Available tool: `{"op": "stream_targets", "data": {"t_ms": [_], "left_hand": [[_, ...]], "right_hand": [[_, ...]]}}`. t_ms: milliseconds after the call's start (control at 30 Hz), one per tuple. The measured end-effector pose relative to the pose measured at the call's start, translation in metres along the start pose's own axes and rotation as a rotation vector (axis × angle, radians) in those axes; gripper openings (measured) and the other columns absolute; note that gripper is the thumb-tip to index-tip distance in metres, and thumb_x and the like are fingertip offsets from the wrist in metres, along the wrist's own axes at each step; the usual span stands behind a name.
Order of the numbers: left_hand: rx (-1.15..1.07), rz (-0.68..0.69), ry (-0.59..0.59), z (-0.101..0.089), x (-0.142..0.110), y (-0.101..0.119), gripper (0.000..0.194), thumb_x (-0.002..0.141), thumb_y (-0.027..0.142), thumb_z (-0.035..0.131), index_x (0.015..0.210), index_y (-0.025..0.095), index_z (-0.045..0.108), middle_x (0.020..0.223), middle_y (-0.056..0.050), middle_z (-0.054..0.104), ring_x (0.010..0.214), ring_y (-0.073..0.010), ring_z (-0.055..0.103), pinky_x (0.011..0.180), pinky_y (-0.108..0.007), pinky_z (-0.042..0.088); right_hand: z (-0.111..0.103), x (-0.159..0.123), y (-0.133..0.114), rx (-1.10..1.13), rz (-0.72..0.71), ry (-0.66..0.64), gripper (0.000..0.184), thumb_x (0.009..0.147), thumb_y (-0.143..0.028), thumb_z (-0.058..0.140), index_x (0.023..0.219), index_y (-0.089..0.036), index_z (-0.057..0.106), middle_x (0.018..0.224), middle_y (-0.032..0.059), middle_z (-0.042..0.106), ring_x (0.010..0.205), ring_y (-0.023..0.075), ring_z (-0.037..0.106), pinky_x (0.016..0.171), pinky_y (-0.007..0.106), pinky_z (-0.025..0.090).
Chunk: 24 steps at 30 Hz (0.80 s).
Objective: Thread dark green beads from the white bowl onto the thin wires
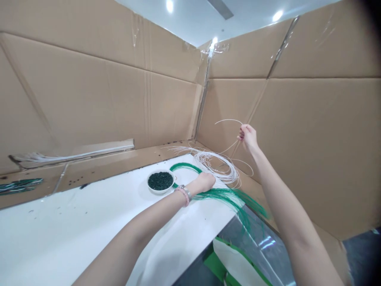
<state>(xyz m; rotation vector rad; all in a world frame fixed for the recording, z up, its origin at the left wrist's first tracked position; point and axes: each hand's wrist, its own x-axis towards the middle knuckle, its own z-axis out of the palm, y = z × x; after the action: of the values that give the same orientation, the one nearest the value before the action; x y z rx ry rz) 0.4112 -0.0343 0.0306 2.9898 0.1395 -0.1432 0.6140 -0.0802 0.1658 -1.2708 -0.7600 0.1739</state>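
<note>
My right hand [247, 136] is raised above the table's far corner, its fingers pinched on a thin white wire [228, 120]. One end of that wire arcs to the left, and its other part runs down toward a loose coil of white wire [232, 172]. My left hand [206, 182] is closed at the near side of this coil, over the green strands [222, 194]. Its fingers are turned away, so what they grip is hidden. Green strands curve behind the left wrist and trail off the table edge. Left of that wrist stands a white bowl [159, 192] holding dark green beads.
Cardboard walls [98, 91] enclose the white table [116, 222] at the back and right. A bundle of white strands [77, 154] lies along the left wall, near dark green strands [20, 186]. Below the table's right edge is a green and white item [235, 262].
</note>
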Motion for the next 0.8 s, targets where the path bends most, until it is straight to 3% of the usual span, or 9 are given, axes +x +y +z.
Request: {"op": "stream_targets", "data": {"t_ms": [233,500,800], "left_hand": [[-0.024,0.054,0.092,-0.02,-0.007,0.001,0.033,0.091,0.032,0.056,0.118,0.014,0.056,0.119,-0.011,0.059,0.102,-0.0216,0.06,0.086,-0.042,0.053],[-0.124,0.114,0.14,-0.051,-0.004,-0.022,0.032,0.091,0.032,0.055,0.118,0.015,0.056,0.118,-0.01,0.059,0.1,-0.021,0.061,0.085,-0.042,0.053],[-0.324,0.177,0.155,-0.036,-0.003,-0.021,0.032,0.091,0.032,0.056,0.119,0.014,0.056,0.119,-0.011,0.059,0.101,-0.0213,0.061,0.085,-0.042,0.053]], "right_hand": [[0.002,-0.003,-0.005,0.073,0.033,0.007,0.026,0.093,-0.032,0.055,0.114,-0.016,0.058,0.111,0.0072,0.061,0.09,0.0165,0.063,0.076,0.035,0.055],[0.0,-0.007,-0.012,0.127,0.073,0.026,0.027,0.093,-0.033,0.055,0.114,-0.016,0.057,0.112,0.0074,0.061,0.091,0.017,0.063,0.077,0.036,0.055],[0.001,-0.011,-0.011,0.189,0.122,0.043,0.029,0.093,-0.032,0.055,0.117,-0.017,0.057,0.116,0.0082,0.06,0.096,0.0187,0.062,0.081,0.038,0.054]]}}
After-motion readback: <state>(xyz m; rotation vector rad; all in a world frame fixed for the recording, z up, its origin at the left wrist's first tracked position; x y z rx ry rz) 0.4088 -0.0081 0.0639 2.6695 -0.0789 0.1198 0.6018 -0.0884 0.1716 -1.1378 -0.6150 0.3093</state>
